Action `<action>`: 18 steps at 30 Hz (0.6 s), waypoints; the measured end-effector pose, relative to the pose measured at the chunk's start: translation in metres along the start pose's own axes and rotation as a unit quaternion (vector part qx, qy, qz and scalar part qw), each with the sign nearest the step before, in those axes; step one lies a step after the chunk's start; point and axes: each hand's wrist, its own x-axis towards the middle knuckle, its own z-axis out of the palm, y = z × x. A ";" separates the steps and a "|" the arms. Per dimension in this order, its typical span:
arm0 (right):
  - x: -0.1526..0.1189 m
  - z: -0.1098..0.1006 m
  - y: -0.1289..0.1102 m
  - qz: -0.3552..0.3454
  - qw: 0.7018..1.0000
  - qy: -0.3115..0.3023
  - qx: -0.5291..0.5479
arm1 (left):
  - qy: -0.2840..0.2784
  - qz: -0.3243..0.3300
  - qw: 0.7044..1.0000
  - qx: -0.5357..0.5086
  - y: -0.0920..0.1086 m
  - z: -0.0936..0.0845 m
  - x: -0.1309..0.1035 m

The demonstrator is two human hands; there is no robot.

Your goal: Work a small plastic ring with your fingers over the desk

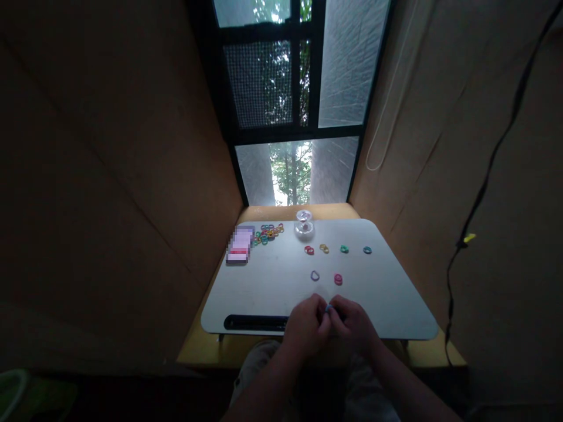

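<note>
Close together at the front of the white lap table (pixel 264 287), my left hand (pixel 308 322) and my right hand (pixel 352 321) pinch a small light-blue hair tie (pixel 328 308) between their fingertips. Most of it is hidden by the fingers. Just beyond my hands lie a lilac hair tie (pixel 315 275) and pink hair ties (pixel 338 279). A row farther back has red hair ties (pixel 309 249), yellow hair ties (pixel 324 248), green hair ties (pixel 344 249) and dark teal hair ties (pixel 367 249).
A mixed pile of coloured hair ties (pixel 268 234) lies at the back left, beside a phone (pixel 240 245) with a blurred screen. A clear plastic container (pixel 304 227) stands at the back. The table has a dark slot (pixel 255 322) along its front. A cable (pixel 488 170) hangs at right.
</note>
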 end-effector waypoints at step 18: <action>-0.004 0.005 0.000 0.000 0.999 0.030 -0.015 | 0.038 0.019 0.999 0.000 -0.001 0.004 -0.004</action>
